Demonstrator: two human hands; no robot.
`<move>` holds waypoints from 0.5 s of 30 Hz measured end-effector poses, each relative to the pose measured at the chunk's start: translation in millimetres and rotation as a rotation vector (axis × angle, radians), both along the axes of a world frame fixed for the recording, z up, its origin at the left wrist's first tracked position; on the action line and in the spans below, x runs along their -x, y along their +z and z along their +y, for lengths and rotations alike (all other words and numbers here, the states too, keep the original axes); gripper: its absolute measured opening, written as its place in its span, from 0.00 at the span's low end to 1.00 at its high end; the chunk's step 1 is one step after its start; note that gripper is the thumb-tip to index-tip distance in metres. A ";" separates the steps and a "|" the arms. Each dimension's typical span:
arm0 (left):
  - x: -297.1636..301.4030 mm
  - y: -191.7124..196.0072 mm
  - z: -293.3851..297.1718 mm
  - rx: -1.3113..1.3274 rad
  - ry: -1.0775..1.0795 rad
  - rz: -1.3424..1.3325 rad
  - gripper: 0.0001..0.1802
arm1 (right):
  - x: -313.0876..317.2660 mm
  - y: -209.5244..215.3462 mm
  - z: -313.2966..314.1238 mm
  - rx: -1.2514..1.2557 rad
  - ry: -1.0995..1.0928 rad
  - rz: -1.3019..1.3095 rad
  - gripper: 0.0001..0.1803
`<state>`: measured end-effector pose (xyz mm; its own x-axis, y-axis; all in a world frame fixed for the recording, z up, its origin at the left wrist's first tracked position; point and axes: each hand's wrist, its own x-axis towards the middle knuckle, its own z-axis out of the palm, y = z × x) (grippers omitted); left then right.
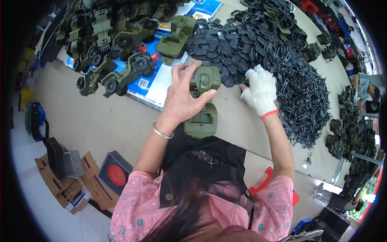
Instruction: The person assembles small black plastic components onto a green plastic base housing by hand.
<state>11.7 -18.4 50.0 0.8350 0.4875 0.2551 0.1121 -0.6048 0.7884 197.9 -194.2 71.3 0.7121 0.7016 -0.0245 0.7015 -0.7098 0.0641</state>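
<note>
My bare left hand (pixel 183 90) is closed around a green plastic toy vehicle body (pixel 207 78), its fingers at the far end and the thumb across the middle. The near end of the body stretches toward my lap, at the table's front edge. My right hand (pixel 261 89), in a white knit glove with a red cuff, rests at the near edge of a heap of flat black plastic parts (pixel 225 48). Its fingers are curled; whatever they may hold is hidden. Right beside it lies a heap of thin black plastic pieces (pixel 304 101).
Several green toy vehicles with black wheels (pixel 133 70) crowd the far left, partly on blue printed card (pixel 155 86). Another green body (pixel 175 38) lies beyond my left hand. More green parts (pixel 346 121) cover the right side. Cardboard boxes (pixel 94 181) stand at lower left.
</note>
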 end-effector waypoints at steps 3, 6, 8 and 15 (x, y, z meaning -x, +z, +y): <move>-6.0 -23.9 -20.1 -0.064 0.159 -0.023 0.46 | -29.0 -4.4 -15.0 -0.096 0.161 0.055 0.20; -17.4 -10.1 -25.4 -0.104 0.097 0.284 0.43 | -34.2 1.2 -39.1 -0.406 0.033 0.411 0.16; -16.6 -2.0 -21.5 -0.327 0.128 0.222 0.42 | -29.0 21.5 -44.6 -0.438 0.088 0.379 0.15; -29.8 25.2 -67.9 0.605 -0.375 -0.161 0.38 | 38.3 50.4 -38.6 -0.869 0.486 0.468 0.17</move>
<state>41.5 -86.3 75.2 0.9483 0.2709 0.1654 -0.1625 -0.0333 0.9861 159.6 -232.8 121.7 0.4042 0.8135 0.4181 0.7432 -0.0256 -0.6686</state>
